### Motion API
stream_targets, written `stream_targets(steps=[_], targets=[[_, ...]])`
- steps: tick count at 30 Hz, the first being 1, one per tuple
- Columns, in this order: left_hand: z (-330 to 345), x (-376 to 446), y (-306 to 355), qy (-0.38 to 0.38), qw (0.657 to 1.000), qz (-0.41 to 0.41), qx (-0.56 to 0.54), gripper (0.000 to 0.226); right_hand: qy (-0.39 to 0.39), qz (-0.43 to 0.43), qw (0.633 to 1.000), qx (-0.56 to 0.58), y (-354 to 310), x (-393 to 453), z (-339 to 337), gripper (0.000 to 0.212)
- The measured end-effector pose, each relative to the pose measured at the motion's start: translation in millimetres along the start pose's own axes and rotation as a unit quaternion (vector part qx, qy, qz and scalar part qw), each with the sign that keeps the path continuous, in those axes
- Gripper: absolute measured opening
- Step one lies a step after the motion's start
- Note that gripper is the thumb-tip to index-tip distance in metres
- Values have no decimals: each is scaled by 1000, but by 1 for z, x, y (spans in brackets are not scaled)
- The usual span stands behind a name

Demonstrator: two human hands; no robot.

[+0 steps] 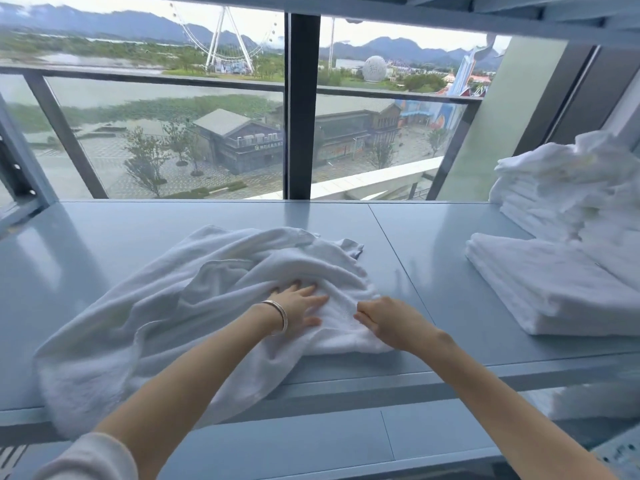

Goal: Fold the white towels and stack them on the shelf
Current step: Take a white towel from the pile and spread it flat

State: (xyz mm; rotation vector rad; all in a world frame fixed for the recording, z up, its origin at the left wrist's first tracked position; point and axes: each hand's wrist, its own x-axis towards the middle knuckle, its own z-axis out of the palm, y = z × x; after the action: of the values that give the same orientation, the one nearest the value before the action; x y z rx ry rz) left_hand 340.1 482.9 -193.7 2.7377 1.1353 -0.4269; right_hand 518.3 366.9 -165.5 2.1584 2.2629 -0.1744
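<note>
A: Main item?
B: White terry towel (214, 296), unfolded and rumpled, was spread across the middle of the pale blue shelf (433, 233). Its left part sagged over the front edge; a far corner was flipped near the middle seam.
A: Any part folded?
B: Right near portion lay flatter, doubled over, near the front edge.
A: Other towels?
B: Folded white towel (554, 292), flat and squared, sat on the shelf's right side, well apart from the loose one. Behind it, touching, was a taller stack of folded white towels (540, 199), with a crumpled towel (588, 150) on top.
A: Stack neat?
B: Lower layers even, top messy.
</note>
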Motion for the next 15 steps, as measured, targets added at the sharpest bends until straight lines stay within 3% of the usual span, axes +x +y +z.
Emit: stream_targets(steps=[3, 7, 9, 13, 15], targets=[[-10, 11, 9, 11, 1000, 4, 12, 56, 14, -35, 999, 28, -3, 15, 5, 24], [-5, -10, 22, 32, 998, -34, 46, 48, -93, -54, 991, 74, 6, 10, 4, 19], [4, -31, 24, 31, 997, -53, 52, 46, -134, -46, 989, 50, 5, 4, -3, 32], [14, -62, 26, 4, 996, -81, 41, 53, -43, -56, 996, 52, -16, 18, -8, 37], [18, -66, 26, -27, 994, -106, -3, 60, -57, -80, 994, 52, -26, 28, 3, 44]])
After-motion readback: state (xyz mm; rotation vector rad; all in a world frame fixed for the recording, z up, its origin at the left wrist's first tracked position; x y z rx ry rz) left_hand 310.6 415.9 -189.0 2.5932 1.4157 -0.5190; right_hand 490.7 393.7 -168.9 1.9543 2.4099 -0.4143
